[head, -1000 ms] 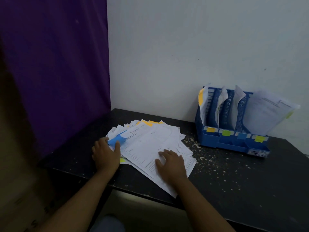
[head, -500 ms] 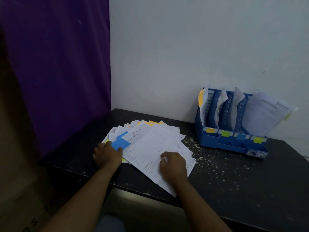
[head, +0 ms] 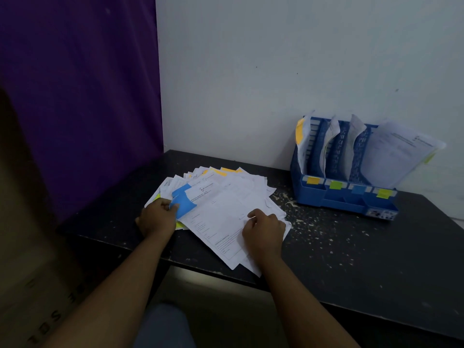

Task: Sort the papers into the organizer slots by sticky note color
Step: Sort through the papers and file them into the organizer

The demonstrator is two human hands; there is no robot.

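Many papers (head: 226,212) lie spread on the counter (head: 351,252) near the organizer (head: 334,198), the left hand (head: 157,217) pinches the blue sticky note (head: 182,200), the right hand (head: 263,228) presses them with loose fingers (head: 256,215), and a hard pull could peel the note off.

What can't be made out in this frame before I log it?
Head view:
Print on the top sheet: too small, blurred.
Sticky notes lower in the paper pile: covered by upper sheets.
Whether the left hand pinches the blue sticky note or only touches it: its fingers hide the contact.
Fingertips of the right hand: tucked under its knuckles.
Notes on sheets in the organizer: mostly hidden by dividers and curled sheets.
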